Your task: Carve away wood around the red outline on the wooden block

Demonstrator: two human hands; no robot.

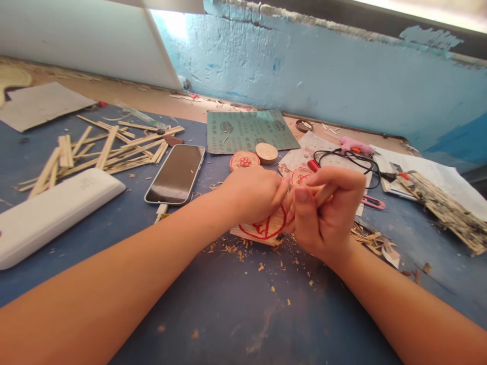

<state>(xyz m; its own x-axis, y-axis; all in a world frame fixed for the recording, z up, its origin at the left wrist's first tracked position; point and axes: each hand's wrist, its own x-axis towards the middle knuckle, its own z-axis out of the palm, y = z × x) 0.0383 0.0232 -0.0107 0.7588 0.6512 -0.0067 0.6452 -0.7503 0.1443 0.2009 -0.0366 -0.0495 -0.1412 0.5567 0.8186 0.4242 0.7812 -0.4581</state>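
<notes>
My left hand (255,190) lies over a pale wooden board (262,229) with a red circular drawing, its fingers curled down at the board's right side. Wrapped round a wood-handled carving tool (326,194) is my right hand (327,215), close against the left fingertips. The tool's working end is mostly hidden between the hands. Behind them sit a wood slice with a red flower (244,160), a plain wood slice (267,152) and one with a red star (301,177). Wood shavings (238,252) are scattered around the board.
A phone (175,175), a white power bank (57,215) and loose wooden sticks (110,149) lie left. Green sandpaper (251,132) is at the back. To the right are a pink glue gun (355,146), a black cable (365,166) and a rough bark piece (443,210).
</notes>
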